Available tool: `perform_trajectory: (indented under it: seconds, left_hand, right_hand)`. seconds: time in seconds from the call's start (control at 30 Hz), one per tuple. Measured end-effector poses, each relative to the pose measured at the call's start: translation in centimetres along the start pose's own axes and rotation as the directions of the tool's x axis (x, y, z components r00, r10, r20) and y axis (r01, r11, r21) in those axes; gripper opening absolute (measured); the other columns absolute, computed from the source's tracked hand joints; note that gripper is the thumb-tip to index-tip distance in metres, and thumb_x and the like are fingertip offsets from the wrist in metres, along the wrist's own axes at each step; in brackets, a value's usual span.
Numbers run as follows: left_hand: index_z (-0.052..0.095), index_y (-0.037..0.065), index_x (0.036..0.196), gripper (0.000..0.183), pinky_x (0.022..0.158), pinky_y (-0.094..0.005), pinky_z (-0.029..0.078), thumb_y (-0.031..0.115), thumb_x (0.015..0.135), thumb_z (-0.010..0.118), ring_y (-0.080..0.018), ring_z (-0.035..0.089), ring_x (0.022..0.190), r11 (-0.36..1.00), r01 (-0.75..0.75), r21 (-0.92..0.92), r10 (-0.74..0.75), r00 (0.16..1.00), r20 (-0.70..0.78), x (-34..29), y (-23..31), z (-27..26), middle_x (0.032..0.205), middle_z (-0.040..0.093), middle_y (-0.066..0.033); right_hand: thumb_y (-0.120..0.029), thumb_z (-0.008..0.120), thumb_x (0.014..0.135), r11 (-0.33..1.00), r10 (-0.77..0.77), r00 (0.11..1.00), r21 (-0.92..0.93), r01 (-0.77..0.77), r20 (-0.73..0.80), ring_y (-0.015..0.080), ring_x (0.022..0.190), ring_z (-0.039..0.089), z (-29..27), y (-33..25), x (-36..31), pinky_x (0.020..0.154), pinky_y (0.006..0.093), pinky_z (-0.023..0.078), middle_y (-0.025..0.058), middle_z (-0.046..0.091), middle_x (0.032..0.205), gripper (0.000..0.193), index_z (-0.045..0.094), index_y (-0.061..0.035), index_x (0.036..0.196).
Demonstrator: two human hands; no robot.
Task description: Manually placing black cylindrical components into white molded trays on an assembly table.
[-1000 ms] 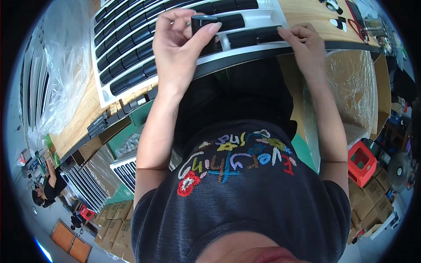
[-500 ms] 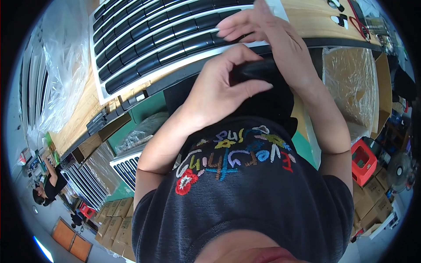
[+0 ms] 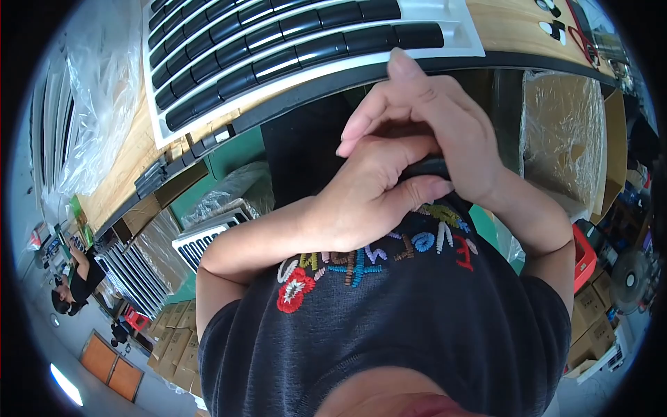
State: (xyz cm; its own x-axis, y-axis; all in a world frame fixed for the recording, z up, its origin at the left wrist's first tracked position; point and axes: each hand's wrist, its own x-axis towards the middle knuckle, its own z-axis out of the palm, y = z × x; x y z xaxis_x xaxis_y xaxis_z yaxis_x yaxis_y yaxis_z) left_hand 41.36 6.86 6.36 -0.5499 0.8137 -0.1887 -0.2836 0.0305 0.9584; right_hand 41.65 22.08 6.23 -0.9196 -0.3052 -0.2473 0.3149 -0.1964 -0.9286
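Head view: the left hand [image 3: 372,189] curls its thumb and fingers around a dark piece [image 3: 429,167], mostly hidden, in front of the embroidered shirt [image 3: 389,320]. The right hand [image 3: 455,125] crosses just above, fingers outstretched and not closed on anything visible. Beyond them, black cylinders [image 3: 333,47] lie in rows in a white tray [image 3: 474,43] on the wooden counter [image 3: 514,31], with clear plastic film [image 3: 104,118] left of the tray.
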Motion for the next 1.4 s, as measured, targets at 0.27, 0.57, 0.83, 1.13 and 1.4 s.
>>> perform_trajectory:
  seconds: [0.27,0.57,0.83,1.13,1.4]
  left_hand:
    - [0.061,-0.005,0.107,0.020,0.065,-0.0271,0.048,0.010,0.094,0.062,-0.0117,0.058,0.071,0.992,0.086,-0.091,-0.086,0.996,0.005,1.6,-2.4,-0.9,0.080,0.064,-0.0072]
    - [0.059,0.004,0.110,0.020,0.066,-0.0224,0.048,0.021,0.099,0.058,-0.0110,0.062,0.077,0.985,-0.160,0.065,0.171,0.960,-0.220,3.5,-2.6,-6.0,0.089,0.065,-0.0054]
    - [0.070,-0.003,0.111,0.028,0.088,-0.0356,0.052,0.018,0.097,0.057,-0.0275,0.068,0.100,0.329,0.719,0.612,0.626,0.320,-0.712,-13.4,-4.0,-31.8,0.101,0.072,-0.0181]
    - [0.069,-0.005,0.115,0.032,0.072,-0.0249,0.048,0.019,0.096,0.062,-0.0105,0.061,0.079,0.703,0.559,0.440,0.341,0.278,-0.898,-14.9,-6.4,-28.6,0.092,0.072,-0.0110]
    - [0.070,-0.006,0.113,0.028,0.075,-0.0255,0.050,0.012,0.093,0.066,-0.0123,0.063,0.079,0.825,0.399,0.401,0.291,0.310,-0.905,-14.7,-6.2,-27.5,0.090,0.073,-0.0111]
  right_hand:
    - [-0.037,0.038,0.105,0.977,-0.108,0.976,-0.201,0.068,-0.192,0.0132,0.086,0.064,-1.6,1.6,0.4,0.080,0.0251,0.049,0.0098,0.070,0.090,0.053,0.071,0.0021,0.094]
    - [-0.012,0.061,0.097,0.909,-0.216,0.846,-0.417,-0.008,-0.487,0.0038,0.073,0.049,-5.8,0.9,-2.8,0.068,0.0181,0.040,-0.0025,0.061,0.087,0.021,0.068,-0.0010,0.114]
    - [-0.019,0.068,0.094,0.837,-0.321,0.647,-0.527,-0.148,-0.692,0.0064,0.071,0.056,-13.0,1.3,-0.1,0.067,0.0201,0.045,0.0005,0.063,0.082,0.025,0.069,0.0004,0.110]
    - [-0.030,0.074,0.088,0.639,-0.317,0.716,-0.698,-0.323,-0.621,0.0066,0.066,0.047,-14.1,2.1,1.1,0.063,0.0228,0.038,-0.0021,0.059,0.075,0.031,0.071,-0.0003,0.084]
    - [-0.030,0.073,0.087,0.554,-0.427,0.726,-0.790,-0.262,-0.540,0.0114,0.066,0.045,-14.0,3.2,1.3,0.062,0.0270,0.035,0.0008,0.051,0.073,0.033,0.069,0.0030,0.086]
